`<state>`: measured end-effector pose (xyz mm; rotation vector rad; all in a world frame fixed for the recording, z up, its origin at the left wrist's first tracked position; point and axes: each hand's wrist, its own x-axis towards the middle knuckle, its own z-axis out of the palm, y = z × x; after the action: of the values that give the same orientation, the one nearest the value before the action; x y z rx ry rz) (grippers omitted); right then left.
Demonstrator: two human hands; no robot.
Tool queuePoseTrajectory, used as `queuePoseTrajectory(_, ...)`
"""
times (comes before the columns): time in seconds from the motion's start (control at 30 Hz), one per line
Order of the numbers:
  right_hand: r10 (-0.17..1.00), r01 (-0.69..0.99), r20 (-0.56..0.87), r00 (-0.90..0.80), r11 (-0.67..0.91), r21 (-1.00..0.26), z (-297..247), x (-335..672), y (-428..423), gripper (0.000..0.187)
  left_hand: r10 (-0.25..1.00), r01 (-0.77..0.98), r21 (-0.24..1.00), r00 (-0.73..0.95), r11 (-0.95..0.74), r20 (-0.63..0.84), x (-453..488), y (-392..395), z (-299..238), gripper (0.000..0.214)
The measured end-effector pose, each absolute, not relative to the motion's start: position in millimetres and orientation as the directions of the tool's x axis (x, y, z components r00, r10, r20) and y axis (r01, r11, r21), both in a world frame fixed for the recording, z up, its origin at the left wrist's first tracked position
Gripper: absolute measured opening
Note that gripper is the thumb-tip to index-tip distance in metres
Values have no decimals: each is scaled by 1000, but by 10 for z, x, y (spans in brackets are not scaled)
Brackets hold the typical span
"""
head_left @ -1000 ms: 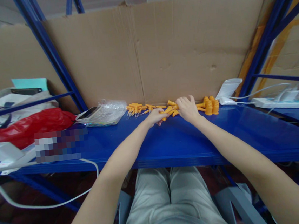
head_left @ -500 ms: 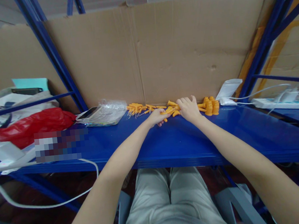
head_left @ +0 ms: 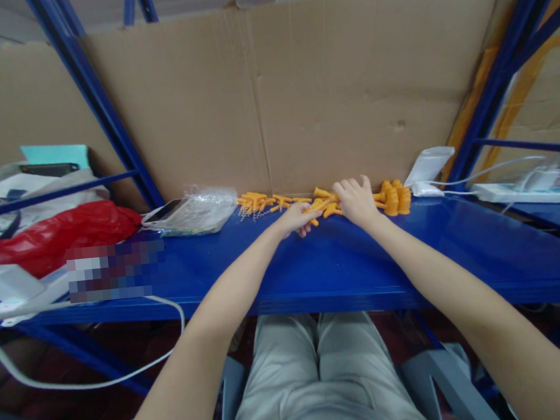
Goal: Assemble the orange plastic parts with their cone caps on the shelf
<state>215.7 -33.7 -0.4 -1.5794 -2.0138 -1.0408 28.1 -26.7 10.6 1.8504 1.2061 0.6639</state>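
My left hand (head_left: pixel 298 219) is closed around a small orange plastic piece (head_left: pixel 316 213), which sticks out past the thumb and fingers. Just to its right, my right hand (head_left: pixel 357 202) is bent over the loose orange pieces (head_left: pixel 327 195), its fingers closed on one at the near end; the fingertips are partly hidden. Beside the right hand stand several thick orange plastic parts (head_left: pixel 398 198), grouped upright. Left of my hands lie more orange pieces with small metal chains (head_left: pixel 255 203), spread along the back of the blue shelf (head_left: pixel 335 264).
A tall cardboard sheet (head_left: pixel 323 93) closes off the back. A clear plastic bag (head_left: pixel 201 212) with a phone on it lies left. Farther left are a red bag (head_left: pixel 74 233) and a white cable (head_left: pixel 103 385). A white power strip (head_left: pixel 536 193) sits right.
My right hand has shifted slightly right, with its fingers drawn closer together. The orange piece in my left hand has turned a little; that hand has barely moved.
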Motion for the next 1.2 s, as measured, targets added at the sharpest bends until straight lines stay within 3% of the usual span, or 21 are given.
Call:
queuePoseTrajectory(0.37, 606, 933, 716, -347, 143, 331, 36, 2175, -320, 34, 814, 357, 927, 502, 114, -293, 225, -238, 171, 30)
queuePoseTrajectory(0.47, 590, 964, 765, -256, 98, 247, 79, 2334, -311, 33, 800, 317, 931, 503, 181, -327, 186, -203, 171, 34)
queuePoseTrajectory(0.63, 640, 997, 765, 74, -71, -37, 227, 2721, -350, 23, 908, 186, 960, 327, 208, -260, 131, -123, 161, 26)
queuePoseTrajectory(0.73, 692, 949, 651, 312, -194, -249, 333, 2903, -377, 32, 953, 87, 980, 230, 181, -196, 101, -84, 156, 21)
queuePoseTrajectory(0.8, 747, 910, 527, 405, -272, -313, 386, 2995, -393, 36, 967, 31, 987, 198, 159, -162, 84, -73, 154, 20)
queuePoseTrajectory(1.1, 883, 883, 126, 451, -422, -203, 363, 3306, -420, 27, 977, 17, 992, 172, 123, -124, 94, -102, 160, 16)
queuePoseTrajectory(1.2, 887, 892, 176, 427, -382, -240, 253, 3419, -325, 19, 974, 45, 990, 182, 131, -137, 99, -94, 156, 15)
